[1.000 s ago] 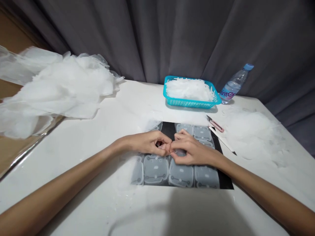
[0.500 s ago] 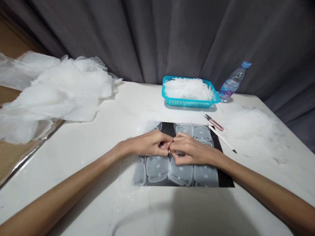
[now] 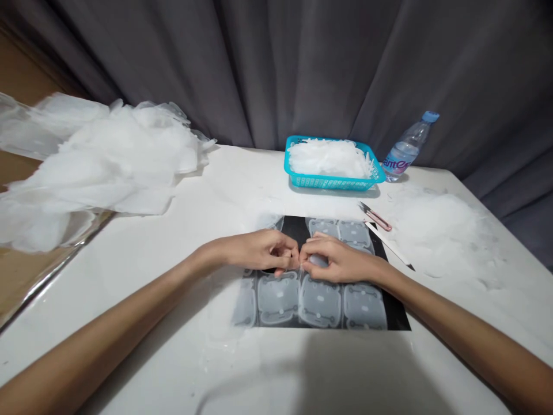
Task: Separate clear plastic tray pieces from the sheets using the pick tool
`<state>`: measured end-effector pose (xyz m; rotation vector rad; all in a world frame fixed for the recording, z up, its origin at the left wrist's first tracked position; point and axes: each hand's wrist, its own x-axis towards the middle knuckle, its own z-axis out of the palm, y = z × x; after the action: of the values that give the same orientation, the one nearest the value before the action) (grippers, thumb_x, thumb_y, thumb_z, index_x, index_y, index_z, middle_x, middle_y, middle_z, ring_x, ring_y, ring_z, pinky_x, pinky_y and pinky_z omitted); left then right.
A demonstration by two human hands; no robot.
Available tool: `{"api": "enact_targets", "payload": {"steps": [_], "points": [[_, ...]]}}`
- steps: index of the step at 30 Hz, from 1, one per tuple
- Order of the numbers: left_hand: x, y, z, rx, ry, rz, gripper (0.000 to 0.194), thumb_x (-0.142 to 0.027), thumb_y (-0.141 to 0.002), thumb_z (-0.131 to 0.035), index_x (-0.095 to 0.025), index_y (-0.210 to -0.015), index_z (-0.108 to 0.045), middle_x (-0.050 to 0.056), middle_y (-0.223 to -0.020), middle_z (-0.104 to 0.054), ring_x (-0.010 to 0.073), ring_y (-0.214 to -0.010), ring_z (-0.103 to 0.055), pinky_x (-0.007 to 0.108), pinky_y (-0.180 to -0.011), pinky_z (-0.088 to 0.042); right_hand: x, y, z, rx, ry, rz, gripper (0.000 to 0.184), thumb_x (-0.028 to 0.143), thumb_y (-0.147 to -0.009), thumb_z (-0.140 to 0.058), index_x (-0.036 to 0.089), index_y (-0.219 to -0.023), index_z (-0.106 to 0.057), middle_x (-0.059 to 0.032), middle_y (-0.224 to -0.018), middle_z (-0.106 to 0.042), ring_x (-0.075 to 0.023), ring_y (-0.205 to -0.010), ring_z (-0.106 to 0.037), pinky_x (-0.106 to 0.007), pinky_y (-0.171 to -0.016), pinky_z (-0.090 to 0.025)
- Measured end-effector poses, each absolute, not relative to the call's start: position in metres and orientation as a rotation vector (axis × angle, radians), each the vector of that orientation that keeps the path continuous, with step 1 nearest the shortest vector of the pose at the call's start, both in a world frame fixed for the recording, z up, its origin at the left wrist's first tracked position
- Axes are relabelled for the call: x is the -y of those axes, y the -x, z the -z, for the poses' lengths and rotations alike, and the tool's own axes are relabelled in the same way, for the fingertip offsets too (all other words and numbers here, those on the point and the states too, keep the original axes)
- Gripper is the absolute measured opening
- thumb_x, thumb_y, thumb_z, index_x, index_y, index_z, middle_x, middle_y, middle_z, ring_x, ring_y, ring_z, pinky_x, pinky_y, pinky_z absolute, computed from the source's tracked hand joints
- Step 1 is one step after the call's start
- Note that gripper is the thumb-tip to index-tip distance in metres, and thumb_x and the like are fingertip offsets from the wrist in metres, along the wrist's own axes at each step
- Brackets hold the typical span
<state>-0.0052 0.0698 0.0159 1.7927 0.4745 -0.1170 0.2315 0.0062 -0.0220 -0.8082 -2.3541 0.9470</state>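
Note:
Fingertip to fingertip over a black mat, my left hand and my right hand are both closed in a pinch. Between them is the edge of a translucent, rubbery-looking sheet of rounded-square panels, right where two panels meet. The fingers cover the exact spot that is gripped. More panels lie flat on the mat in front of the hands and behind my right hand. Small pink-handled thread snips rest beyond my right hand, beside a white pointed strip.
At the back, a turquoise basket holds white translucent pieces, with a water bottle standing next to it. A big heap of translucent sheets covers the left side. Thin white scraps lie on the right of the white table.
My fingertips have shifted slightly and parted a little at the pinch. The front panels have moved a bit to the right. Both hands keep pinching in nearly the same place.

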Motion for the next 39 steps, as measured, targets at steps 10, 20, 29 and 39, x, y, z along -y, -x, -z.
{"api": "enact_targets", "payload": {"steps": [10,20,29,39], "points": [[-0.064,0.002,-0.023,-0.508,-1.817,0.191,0.024,-0.037,-0.096,-0.068,-0.014,-0.089,-0.070,-0.003,-0.069,-0.050,0.0103,-0.060,-0.041,0.022,-0.054,-0.031,-0.007,-0.234,0.019,2.351,0.829,-1.088,0.020,0.040,-0.095,-0.075,0.020,-0.093,-0.075,0.0045,-0.075,-0.059,-0.0146,-0.074,-0.052,-0.034,-0.094,-0.036],[-0.065,0.003,-0.019,-0.395,-1.970,0.159,0.009,-0.024,-0.095,-0.062,-0.018,-0.097,-0.068,0.000,-0.093,-0.052,0.0135,-0.081,-0.052,0.023,-0.074,-0.042,-0.010,-0.235,0.013,2.362,0.819,-1.196,0.014,0.033,-0.095,-0.071,0.019,-0.094,-0.073,0.0025,-0.083,-0.067,-0.0158,-0.080,-0.056,-0.035,-0.095,-0.035],[-0.069,0.004,-0.011,-0.450,-2.019,0.101,0.003,-0.020,-0.086,-0.065,-0.017,-0.085,-0.065,-0.002,-0.085,-0.053,0.0126,-0.072,-0.050,0.024,-0.066,-0.039,-0.002,-0.222,0.014,2.337,0.949,-1.017,0.005,0.018,-0.087,-0.068,0.019,-0.083,-0.068,0.0030,-0.075,-0.063,-0.0160,-0.076,-0.053,-0.032,-0.089,-0.038],[-0.058,0.002,-0.037,-0.558,-2.155,0.287,0.009,-0.022,-0.089,-0.061,-0.021,-0.087,-0.053,-0.002,-0.083,-0.052,0.0153,-0.073,-0.050,0.025,-0.066,-0.038,-0.007,-0.229,0.016,2.312,0.953,-1.202,0.015,0.020,-0.091,-0.067,0.020,-0.097,-0.081,0.0010,-0.079,-0.072,-0.0182,-0.080,-0.046,-0.030,-0.081,-0.037]]}}
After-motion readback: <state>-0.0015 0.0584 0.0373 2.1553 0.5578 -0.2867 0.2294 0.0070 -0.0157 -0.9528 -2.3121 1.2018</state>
